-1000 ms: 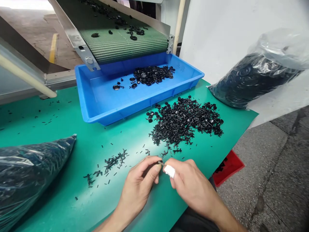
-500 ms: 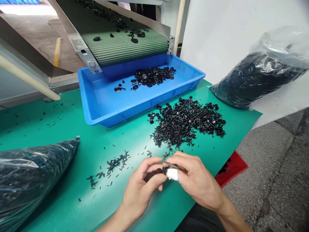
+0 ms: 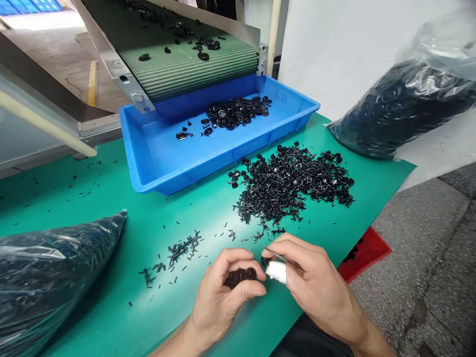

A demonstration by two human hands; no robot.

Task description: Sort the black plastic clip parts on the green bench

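My left hand point(image 3: 227, 292) is curled around several small round black plastic parts point(image 3: 240, 277), with thumb and fingertips parted at the front. Just to its right, my right hand point(image 3: 312, 282) grips a thin metal blade point(image 3: 278, 255) along the fingers. At its fingertips sits one small black plastic part point(image 3: 265, 262), pinched near a white wrap point(image 3: 277, 272) on the thumb. Beyond the hands lies a heap of black plastic parts with thin stems point(image 3: 293, 183). Cut-off black sprue bits point(image 3: 184, 248) are strewn to the left of the hands.
A blue tray point(image 3: 223, 166) holding black parts stands under the end of a green conveyor belt point(image 3: 201, 69). Filled plastic bags stand at the left point(image 3: 55, 277) and far right point(image 3: 405, 109). A red bin point(image 3: 366, 255) sits below the edge of the green table point(image 3: 156, 317).
My hands have drawn slightly apart. The small black part at my right fingertips is now separate from those in my left hand. The view has shifted a little.
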